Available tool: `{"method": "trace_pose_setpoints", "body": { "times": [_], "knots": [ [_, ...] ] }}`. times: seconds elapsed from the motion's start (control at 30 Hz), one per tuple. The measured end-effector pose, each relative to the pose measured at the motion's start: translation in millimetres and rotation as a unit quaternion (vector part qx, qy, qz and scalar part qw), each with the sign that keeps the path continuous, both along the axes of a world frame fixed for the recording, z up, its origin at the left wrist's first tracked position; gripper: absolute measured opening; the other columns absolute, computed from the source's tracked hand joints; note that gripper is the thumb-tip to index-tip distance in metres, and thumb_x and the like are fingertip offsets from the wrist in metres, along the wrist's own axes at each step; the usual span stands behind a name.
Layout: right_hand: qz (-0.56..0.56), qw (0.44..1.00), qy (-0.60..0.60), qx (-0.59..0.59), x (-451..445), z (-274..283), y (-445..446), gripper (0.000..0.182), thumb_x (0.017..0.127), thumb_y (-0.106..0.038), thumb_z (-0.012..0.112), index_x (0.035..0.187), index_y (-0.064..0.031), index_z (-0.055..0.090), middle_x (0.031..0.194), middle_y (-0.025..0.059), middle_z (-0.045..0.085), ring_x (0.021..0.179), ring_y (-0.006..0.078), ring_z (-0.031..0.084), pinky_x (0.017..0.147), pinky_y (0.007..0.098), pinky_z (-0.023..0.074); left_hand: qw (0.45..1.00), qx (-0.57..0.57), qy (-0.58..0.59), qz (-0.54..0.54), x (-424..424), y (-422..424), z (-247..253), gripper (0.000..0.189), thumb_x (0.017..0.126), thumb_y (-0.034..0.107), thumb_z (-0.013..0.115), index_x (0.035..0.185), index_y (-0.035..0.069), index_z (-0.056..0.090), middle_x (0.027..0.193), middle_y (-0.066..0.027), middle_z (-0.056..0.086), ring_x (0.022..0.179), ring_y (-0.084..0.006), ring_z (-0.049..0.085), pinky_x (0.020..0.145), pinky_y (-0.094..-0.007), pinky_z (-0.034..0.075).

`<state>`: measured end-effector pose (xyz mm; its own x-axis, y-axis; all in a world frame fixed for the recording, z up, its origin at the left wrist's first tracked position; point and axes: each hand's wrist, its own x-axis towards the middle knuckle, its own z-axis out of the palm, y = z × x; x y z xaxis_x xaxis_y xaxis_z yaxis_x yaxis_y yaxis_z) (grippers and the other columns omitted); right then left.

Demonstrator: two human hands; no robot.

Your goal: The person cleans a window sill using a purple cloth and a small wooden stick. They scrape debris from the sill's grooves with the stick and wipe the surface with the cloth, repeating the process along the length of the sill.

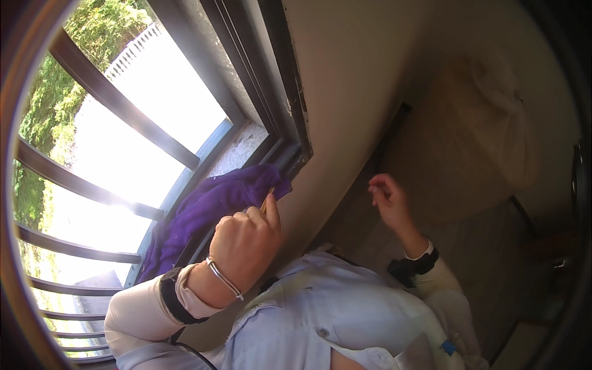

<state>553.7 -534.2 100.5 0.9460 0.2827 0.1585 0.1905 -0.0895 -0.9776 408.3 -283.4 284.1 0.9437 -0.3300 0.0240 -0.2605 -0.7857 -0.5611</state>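
My left hand [247, 243], with a silver bangle at the wrist, is closed around a thin wooden stick [265, 203]. The stick's tip lies over a purple cloth [212, 196]; whether it presses on the cloth I cannot tell. The cloth is bunched along the lower track of the window frame [293, 159], one end reaching the frame's corner. Away to the right, my right hand [389, 201] hangs in the air with fingers loosely curled and nothing in it.
Dark metal bars [125, 106] cross the window opening, with glaring light and greenery outside. A plain wall [342, 92] runs right of the frame. On the dim right side hangs or stands a pale, cloth-like covering [499, 125].
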Motion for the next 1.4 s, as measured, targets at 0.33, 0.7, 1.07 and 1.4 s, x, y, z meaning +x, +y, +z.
{"method": "trace_pose_setpoints", "body": {
  "times": [0.33,0.7,1.07,1.4],
  "knots": [
    [0.037,0.996,0.015,-0.077,6.1,-0.8,-7.6,0.008,0.093,-0.005,0.057,0.101,-0.0054,0.059,0.076,0.0011,0.059,0.06,0.0069,0.055,0.054,0.0235,0.0454,0.995,-0.068,-0.021,-0.071,49.6,12.0,-17.9,0.042,0.086,0.011,0.059,0.126,0.0,0.059,0.07,-0.0074,0.059,0.059,-0.0173,0.061,0.05,-0.0293,0.048],
    [0.137,0.986,0.021,-0.094,11.0,4.1,11.4,0.01,0.094,-0.002,0.053,0.102,-0.0036,0.059,0.08,0.0022,0.06,0.063,0.0067,0.054,0.058,0.0223,0.0468,0.912,-0.39,0.114,-0.058,73.8,48.9,12.5,0.046,0.082,-0.002,0.059,0.127,0.007,0.061,0.077,-0.0221,0.065,0.061,-0.0315,0.062,0.062,-0.0377,0.052],
    [0.138,0.983,0.024,-0.121,3.9,11.8,12.2,0.009,0.094,-0.001,0.052,0.101,-0.0027,0.059,0.078,0.0013,0.059,0.064,0.0066,0.054,0.058,0.0222,0.0465,0.939,-0.282,0.184,0.066,5.4,45.8,40.5,0.05,0.078,0.0,0.057,0.128,0.004,0.06,0.071,-0.0172,0.065,0.07,-0.0329,0.067,0.062,-0.0419,0.053],
    [0.16,0.975,-0.003,-0.155,2.5,24.9,16.8,0.009,0.094,-0.002,0.053,0.1,-0.0028,0.06,0.077,0.0014,0.06,0.064,0.007,0.055,0.059,0.0224,0.0468,0.777,-0.549,0.302,-0.06,68.8,83.1,24.2,0.033,0.092,-0.002,0.049,0.122,-0.003,0.062,0.117,-0.0206,0.066,0.108,-0.0303,0.065,0.091,-0.0352,0.05]
  ]
}}
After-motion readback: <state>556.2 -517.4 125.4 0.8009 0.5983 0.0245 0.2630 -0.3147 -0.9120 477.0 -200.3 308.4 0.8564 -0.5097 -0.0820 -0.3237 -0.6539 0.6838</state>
